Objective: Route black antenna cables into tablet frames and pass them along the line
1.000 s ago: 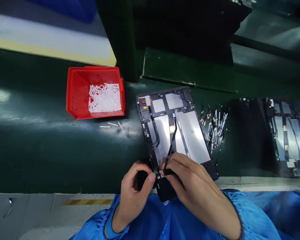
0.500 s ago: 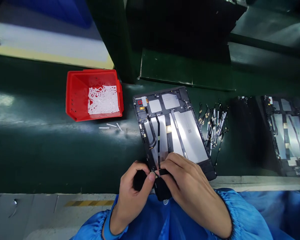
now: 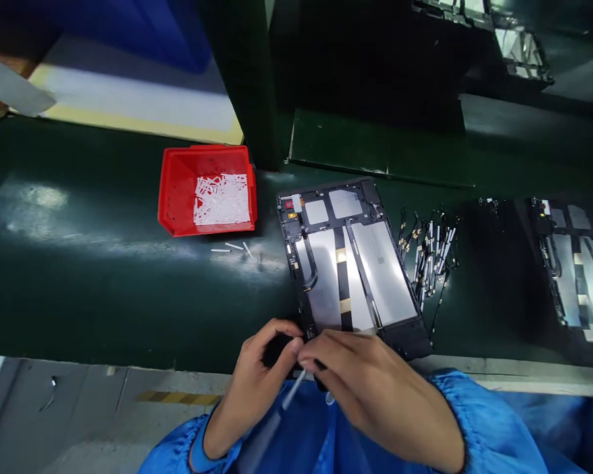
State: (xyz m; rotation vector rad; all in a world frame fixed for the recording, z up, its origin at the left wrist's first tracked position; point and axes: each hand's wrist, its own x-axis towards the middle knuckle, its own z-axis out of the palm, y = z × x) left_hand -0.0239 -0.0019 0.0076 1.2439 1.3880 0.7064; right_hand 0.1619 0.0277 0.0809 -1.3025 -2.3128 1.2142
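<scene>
At the near edge of the green belt point(image 3: 103, 289): opened tablet point(image 3: 348, 263), back up. Left hand point(image 3: 257, 382) and right hand point(image 3: 370, 388) meet at its lower corner, fingertips pinching a thin white strip point(image 3: 292, 390). Step, apparently: peeling a liner. Next calls for a clean pull clear.
</scene>
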